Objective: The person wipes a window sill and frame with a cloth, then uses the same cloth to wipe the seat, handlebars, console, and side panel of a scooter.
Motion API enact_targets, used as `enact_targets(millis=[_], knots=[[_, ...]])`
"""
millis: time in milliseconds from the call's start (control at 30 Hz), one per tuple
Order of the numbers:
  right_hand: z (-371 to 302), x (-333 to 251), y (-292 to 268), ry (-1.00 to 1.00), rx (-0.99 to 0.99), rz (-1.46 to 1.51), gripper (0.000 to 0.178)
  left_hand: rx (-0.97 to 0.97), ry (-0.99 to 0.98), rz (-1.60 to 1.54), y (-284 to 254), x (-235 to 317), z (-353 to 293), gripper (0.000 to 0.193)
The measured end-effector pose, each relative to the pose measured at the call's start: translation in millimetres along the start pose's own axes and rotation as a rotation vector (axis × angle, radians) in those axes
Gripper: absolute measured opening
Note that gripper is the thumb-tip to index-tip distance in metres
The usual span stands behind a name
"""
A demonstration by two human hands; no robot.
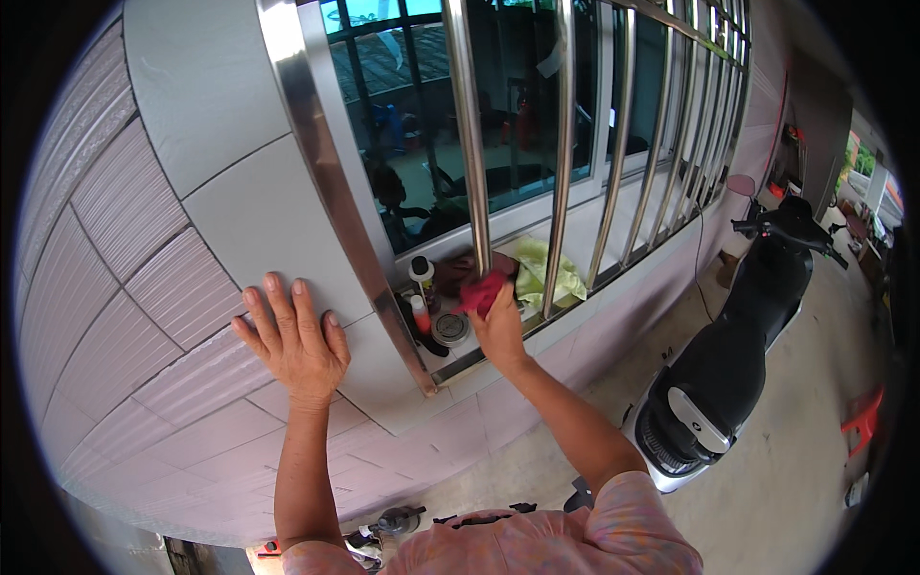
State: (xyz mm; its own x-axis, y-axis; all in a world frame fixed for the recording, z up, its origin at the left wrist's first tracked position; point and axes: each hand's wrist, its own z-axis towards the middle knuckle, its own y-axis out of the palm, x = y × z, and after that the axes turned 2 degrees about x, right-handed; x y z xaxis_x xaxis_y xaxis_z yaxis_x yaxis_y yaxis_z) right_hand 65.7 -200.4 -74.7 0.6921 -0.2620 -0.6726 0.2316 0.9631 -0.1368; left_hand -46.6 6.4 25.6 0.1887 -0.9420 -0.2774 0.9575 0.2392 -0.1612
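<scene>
My left hand [297,342] lies flat on the tiled wall [251,206], its fingers spread and nothing in it. Beside the window my right hand [500,331] grips a crumpled dark-red cloth [482,290], pressed around the lower end of a metal window bar [468,134]. Left of the cloth on the sill stand a white bottle with a black cap [421,272], a small red bottle with a pale cap [420,313] and a round metal tin [450,329]. A pale yellow-green cloth [542,271] lies crumpled behind the bars to the right.
Shiny upright bars cross the window [498,201], held in a metal frame [331,182]. A black and white scooter [733,335] is parked on the concrete floor [589,431] at my right. Farther right is a red plastic stool [863,422].
</scene>
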Motion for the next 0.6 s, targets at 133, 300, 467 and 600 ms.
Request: enact_targets(millis=[133, 300, 467, 600], knots=[[-57, 47, -25, 0.341, -0.184, 0.096, 0.034, 0.023, 0.018, -0.002, -1, -1, 2, 0.045], [-17, 19, -87, 0.486, 0.371, 0.697, 0.02, 0.013, 0.007, 0.003, -2, 1, 3, 0.045], [116, -34, -123, 0.141, 0.379, 0.72, 0.036, -0.011, 0.017, 0.033, -4, -3, 2, 0.048], [227, -85, -120, -0.074, 0.324, 0.503, 0.047, -0.015, 0.015, 0.032, -8, -3, 4, 0.046]])
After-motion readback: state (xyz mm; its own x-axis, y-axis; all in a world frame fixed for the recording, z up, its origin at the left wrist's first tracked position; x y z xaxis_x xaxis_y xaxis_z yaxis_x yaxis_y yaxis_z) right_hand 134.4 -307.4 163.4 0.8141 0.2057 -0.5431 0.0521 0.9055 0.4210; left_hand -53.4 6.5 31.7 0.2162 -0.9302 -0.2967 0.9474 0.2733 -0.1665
